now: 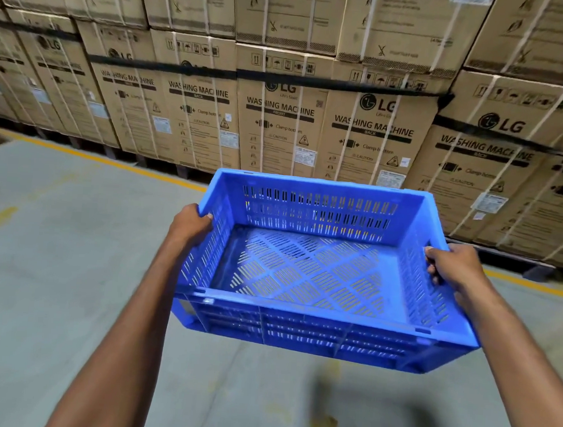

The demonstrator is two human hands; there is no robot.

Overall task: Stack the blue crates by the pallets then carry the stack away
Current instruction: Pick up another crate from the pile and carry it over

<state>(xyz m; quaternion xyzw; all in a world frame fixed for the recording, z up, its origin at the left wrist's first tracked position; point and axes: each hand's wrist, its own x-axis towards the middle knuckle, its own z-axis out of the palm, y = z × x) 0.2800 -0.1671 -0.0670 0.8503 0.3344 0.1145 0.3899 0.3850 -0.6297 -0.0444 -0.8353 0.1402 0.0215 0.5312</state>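
An empty blue slotted plastic crate point(306, 271) hangs in the air in front of me, above the concrete floor, tilted slightly down to the right. My left hand point(191, 223) grips its left rim, fingers curled over the edge. My right hand point(454, 265) grips the right rim, fingers hooked inside the wall. No other blue crate shows in this view.
A wall of strapped cardboard washing-machine boxes point(280, 120) on dark pallets point(183, 169) runs across the back. A yellow floor line point(110, 163) runs along their base. Grey concrete floor point(53, 264) spreads to the left and below the crate.
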